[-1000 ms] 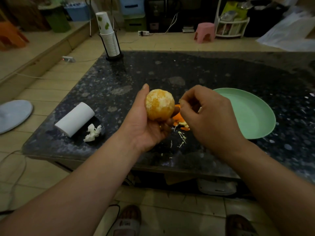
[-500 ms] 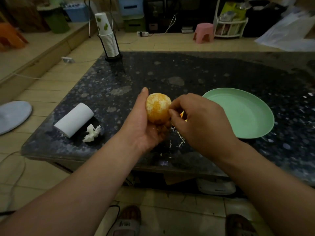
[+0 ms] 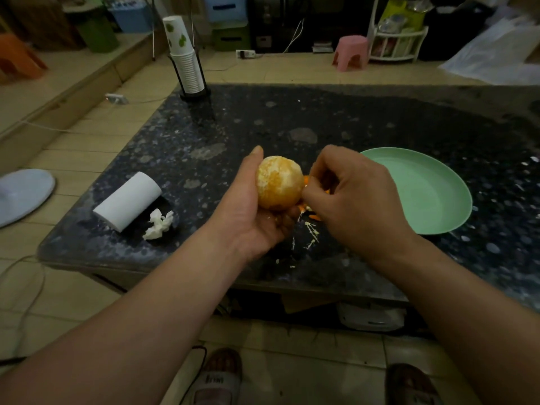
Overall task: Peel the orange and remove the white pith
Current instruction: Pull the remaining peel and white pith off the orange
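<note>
A peeled orange (image 3: 279, 182), patched with white pith, sits upright in my left hand (image 3: 251, 211), whose thumb and fingers curl round it above the dark stone table (image 3: 350, 121). My right hand (image 3: 353, 197) is right beside the fruit, its curled fingertips pinching at the orange's right side. Orange peel pieces (image 3: 309, 214) lie on the table behind and under my hands, mostly hidden. Thin white pith strands (image 3: 311, 232) are scattered on the table just below the hands.
A pale green plate (image 3: 423, 194) lies to the right of my hands. A white paper roll (image 3: 128, 201) and a crumpled tissue (image 3: 159, 225) lie at the left. A stack of paper cups (image 3: 184, 59) in a holder stands at the far left corner.
My right hand moved left from beside the fruit to touch the orange's right side and stays there. The left hand keeps holding the orange, slightly turned.
</note>
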The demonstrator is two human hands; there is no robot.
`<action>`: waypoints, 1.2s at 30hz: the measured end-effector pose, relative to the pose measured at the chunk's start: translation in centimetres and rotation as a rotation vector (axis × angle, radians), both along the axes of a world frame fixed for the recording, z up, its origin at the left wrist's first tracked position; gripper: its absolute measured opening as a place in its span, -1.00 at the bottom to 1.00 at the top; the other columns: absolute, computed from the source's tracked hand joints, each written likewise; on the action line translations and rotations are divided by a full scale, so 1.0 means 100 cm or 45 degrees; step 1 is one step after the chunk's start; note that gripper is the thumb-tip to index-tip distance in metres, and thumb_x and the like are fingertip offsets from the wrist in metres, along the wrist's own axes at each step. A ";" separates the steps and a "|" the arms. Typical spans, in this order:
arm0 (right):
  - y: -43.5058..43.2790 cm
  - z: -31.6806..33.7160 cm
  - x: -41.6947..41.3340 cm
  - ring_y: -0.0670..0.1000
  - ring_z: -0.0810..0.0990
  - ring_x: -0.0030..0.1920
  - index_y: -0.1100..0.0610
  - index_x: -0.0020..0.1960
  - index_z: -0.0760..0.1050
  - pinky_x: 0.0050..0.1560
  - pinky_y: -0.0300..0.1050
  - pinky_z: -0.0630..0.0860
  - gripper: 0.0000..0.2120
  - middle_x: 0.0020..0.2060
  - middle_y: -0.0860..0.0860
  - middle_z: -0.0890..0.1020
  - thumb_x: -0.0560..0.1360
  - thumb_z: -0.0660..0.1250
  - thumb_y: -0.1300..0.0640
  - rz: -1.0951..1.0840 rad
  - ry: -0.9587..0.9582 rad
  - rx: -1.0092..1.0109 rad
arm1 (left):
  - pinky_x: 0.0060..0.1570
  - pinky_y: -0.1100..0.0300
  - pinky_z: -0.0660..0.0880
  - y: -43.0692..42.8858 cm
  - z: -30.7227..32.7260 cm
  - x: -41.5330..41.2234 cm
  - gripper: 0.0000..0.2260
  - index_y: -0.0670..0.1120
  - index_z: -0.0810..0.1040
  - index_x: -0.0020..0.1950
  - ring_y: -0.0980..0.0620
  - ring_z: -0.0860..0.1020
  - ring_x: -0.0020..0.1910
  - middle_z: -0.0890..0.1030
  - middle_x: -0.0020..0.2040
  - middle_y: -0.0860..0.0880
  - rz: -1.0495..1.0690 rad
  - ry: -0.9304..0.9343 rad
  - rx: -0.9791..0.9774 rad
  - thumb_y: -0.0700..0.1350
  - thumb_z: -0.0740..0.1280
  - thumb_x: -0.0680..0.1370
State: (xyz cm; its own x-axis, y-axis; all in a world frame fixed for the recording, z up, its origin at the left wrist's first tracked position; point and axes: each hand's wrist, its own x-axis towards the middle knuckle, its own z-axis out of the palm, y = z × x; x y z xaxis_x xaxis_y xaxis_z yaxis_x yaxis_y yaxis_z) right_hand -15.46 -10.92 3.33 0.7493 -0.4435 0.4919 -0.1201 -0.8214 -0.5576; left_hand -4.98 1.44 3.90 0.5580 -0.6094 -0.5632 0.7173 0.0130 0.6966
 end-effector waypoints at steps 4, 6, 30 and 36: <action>-0.006 -0.001 -0.002 -0.17 0.55 -0.28 -0.02 -0.05 0.61 -0.31 -0.18 0.41 -0.88 -0.33 -0.25 0.59 0.62 0.32 0.12 0.041 0.012 0.218 | -0.29 0.23 0.36 0.004 -0.001 0.006 -0.36 -0.13 0.66 0.15 0.02 0.50 -0.34 0.71 -0.06 -0.15 -0.036 0.142 -0.145 0.44 0.23 0.58; -0.004 -0.001 -0.002 -0.17 0.55 -0.27 -0.04 0.00 0.61 -0.31 -0.18 0.39 -0.82 -0.27 -0.24 0.63 0.60 0.29 0.19 0.068 0.071 0.255 | -0.29 0.25 0.34 0.005 -0.003 0.009 -0.34 -0.14 0.65 0.17 0.03 0.50 -0.33 0.71 0.00 -0.15 -0.023 0.175 -0.168 0.45 0.22 0.58; 0.012 -0.005 0.005 -0.09 0.60 -0.05 -0.06 0.16 0.57 -0.08 0.02 0.63 -0.80 -0.04 -0.15 0.62 0.57 0.44 -0.07 0.108 0.079 0.020 | -0.19 0.09 0.67 0.000 -0.007 0.010 -0.41 -0.08 0.68 0.27 -0.03 0.74 -0.20 0.78 0.00 -0.12 0.185 -0.088 0.013 0.39 0.40 0.54; 0.013 -0.005 0.003 -0.09 0.61 -0.08 -0.02 0.14 0.59 -0.09 0.03 0.64 -0.77 -0.05 -0.13 0.65 0.57 0.45 -0.11 0.102 0.101 -0.076 | 0.14 -0.04 0.67 -0.003 -0.011 0.009 -0.42 -0.08 0.70 0.19 -0.05 0.72 -0.13 0.78 -0.01 -0.11 0.186 -0.122 0.046 0.41 0.39 0.54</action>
